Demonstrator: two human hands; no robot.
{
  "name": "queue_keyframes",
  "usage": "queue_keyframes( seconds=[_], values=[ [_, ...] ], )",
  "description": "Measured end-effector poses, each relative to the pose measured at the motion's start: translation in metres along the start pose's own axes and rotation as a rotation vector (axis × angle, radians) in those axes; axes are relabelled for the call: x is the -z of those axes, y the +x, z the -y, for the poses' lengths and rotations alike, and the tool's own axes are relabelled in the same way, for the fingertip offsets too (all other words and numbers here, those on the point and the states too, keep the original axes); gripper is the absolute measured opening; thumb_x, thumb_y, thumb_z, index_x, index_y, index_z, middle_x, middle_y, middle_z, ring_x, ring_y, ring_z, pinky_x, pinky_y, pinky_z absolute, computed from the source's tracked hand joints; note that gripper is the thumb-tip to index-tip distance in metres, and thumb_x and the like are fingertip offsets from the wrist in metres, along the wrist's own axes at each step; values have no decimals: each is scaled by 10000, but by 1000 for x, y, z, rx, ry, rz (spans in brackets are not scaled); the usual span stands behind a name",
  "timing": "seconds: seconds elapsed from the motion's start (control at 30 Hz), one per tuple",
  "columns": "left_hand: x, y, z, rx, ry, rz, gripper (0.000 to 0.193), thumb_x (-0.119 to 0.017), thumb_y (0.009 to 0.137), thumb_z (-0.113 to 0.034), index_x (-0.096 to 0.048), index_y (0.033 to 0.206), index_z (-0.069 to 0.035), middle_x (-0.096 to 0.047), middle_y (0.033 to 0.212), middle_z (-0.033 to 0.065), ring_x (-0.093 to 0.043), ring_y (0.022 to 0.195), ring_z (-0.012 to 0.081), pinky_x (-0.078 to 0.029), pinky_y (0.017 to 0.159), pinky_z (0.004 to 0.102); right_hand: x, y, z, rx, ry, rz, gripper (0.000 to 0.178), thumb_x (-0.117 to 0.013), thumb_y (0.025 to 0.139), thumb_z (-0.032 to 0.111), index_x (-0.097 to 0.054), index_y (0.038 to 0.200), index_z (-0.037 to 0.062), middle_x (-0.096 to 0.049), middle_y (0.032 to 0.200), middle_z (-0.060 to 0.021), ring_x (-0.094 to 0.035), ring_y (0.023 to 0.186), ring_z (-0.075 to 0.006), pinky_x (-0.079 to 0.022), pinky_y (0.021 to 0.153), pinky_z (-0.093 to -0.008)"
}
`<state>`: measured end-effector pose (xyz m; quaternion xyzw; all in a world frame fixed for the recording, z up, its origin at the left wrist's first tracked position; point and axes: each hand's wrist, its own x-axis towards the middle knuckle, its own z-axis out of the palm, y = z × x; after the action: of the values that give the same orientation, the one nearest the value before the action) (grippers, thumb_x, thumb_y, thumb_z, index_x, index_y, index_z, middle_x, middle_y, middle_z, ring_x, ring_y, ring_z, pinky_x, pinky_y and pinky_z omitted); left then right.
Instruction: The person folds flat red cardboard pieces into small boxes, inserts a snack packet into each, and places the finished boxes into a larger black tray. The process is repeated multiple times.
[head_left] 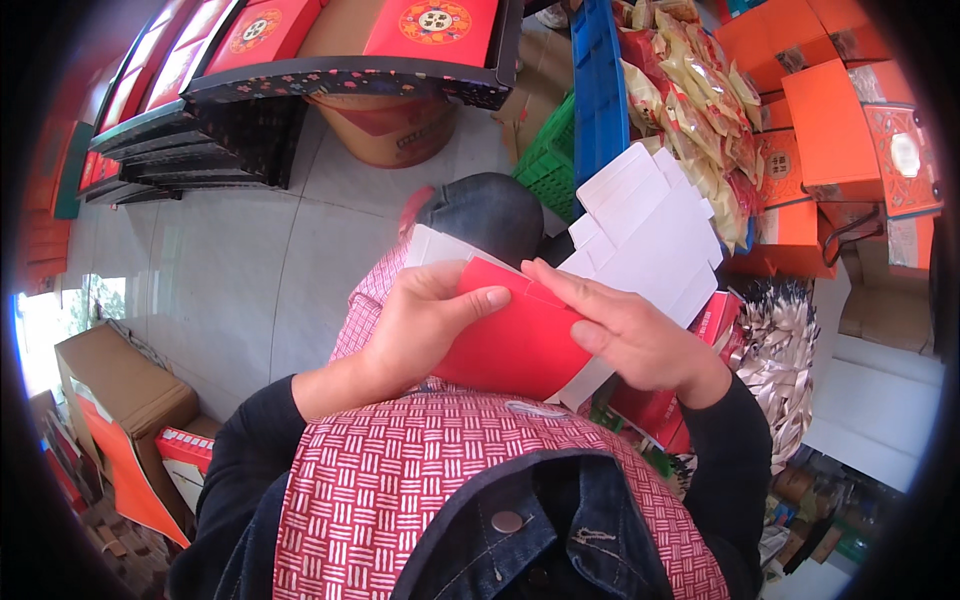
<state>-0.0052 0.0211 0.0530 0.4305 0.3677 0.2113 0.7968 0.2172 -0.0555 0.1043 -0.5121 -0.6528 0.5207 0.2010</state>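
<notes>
A red card box [510, 345] with pale inner flaps rests over my lap, partly folded. My left hand [425, 315] is closed on its left side, the thumb lying on the red face and the fingers mostly hidden behind. Along the upper right fold lies my right hand [635, 330], its long fingers straight against the edge and its thumb bent in to the red panel, gripping the card there. Flat white box blanks [650, 225] with notched edges stick out just beyond the right hand. Patterned red-and-white cloth [400, 490] covers my front.
Red gift boxes [420, 30] sit in a dark rack [350, 85] at far left, above a brown tub [385, 130]. To the right are a blue crate [603, 100], a green basket [550, 160], shiny packets [700, 90] and orange boxes [835, 120]. A brown carton [125, 375] stands left.
</notes>
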Motion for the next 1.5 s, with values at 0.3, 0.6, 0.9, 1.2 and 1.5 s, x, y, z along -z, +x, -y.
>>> queue_keyframes(
  seconds=[0.3,0.6,0.9,1.2,1.5],
  values=[
    [7,17,-3,119,-3,11,141,-668,881,-88,-697,963,23,-709,850,97,-666,735,129,-547,689,250,1,-4,-11,28,121,39,535,-436,996,197,-280,1478,24,-327,1510,-172,-312,1404,-293,-243,1140,-346],
    [5,18,-7,109,27,12,124,-669,875,-77,-703,932,27,-705,829,97,-662,710,133,-547,666,249,-4,-7,-9,-2,-60,-18,566,-478,970,230,-306,1468,22,-358,1479,-209,-396,1345,-342,-329,1090,-358],
    [1,16,-14,101,134,14,135,-669,873,-83,-702,930,35,-703,815,91,-657,712,127,-543,666,249,-3,-9,-1,64,-198,-57,538,-502,949,216,-377,1429,9,-429,1425,-214,-466,1283,-345,-395,1040,-375],
    [3,14,-8,79,79,29,134,-674,866,-71,-698,937,40,-704,825,93,-655,716,124,-540,666,244,-8,-7,3,104,-347,-119,518,-553,913,185,-442,1379,-11,-483,1375,-212,-541,1185,-347,-447,973,-393],
    [1,12,-9,59,136,39,186,-676,868,-106,-696,958,56,-695,801,92,-637,690,120,-521,627,255,-8,-5,8,185,-344,-168,419,-559,905,165,-547,1277,-26,-509,1342,-229,-573,1123,-357,-457,950,-393]
  ],
)
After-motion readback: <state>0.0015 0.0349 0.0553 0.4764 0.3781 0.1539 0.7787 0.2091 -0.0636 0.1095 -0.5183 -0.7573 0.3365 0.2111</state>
